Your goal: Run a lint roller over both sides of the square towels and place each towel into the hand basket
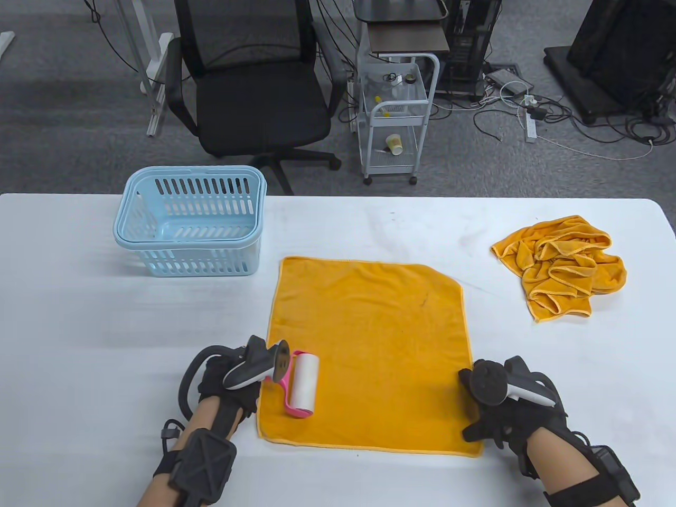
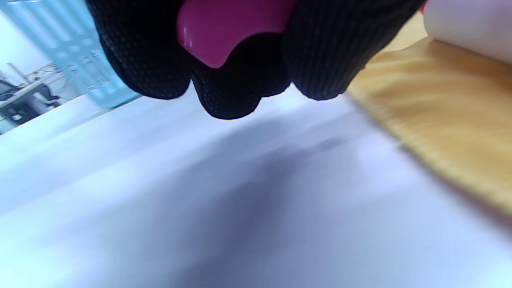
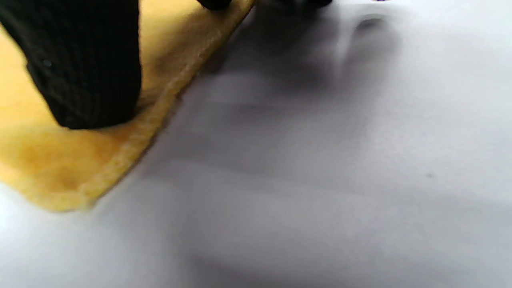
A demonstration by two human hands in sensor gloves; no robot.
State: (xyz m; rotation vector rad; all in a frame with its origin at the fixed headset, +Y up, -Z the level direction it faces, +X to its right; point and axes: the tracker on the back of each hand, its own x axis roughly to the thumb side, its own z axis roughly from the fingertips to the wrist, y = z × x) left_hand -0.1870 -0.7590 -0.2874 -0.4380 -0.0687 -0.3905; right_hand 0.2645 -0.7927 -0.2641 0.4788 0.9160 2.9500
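Observation:
An orange square towel (image 1: 369,354) lies flat in the middle of the white table. My left hand (image 1: 232,380) grips the pink handle (image 2: 224,28) of the lint roller (image 1: 303,383), whose white roll rests on the towel's near left part. My right hand (image 1: 491,406) lies at the towel's near right corner, and a gloved finger (image 3: 84,68) presses the cloth (image 3: 72,160) down just inside its hem. A second orange towel (image 1: 562,266) lies crumpled at the far right. The light blue hand basket (image 1: 190,219) stands at the far left with nothing seen inside.
The table's (image 1: 105,327) far edge runs behind the basket. Beyond it stand a black office chair (image 1: 253,79), a white wire cart (image 1: 393,116) and floor cables.

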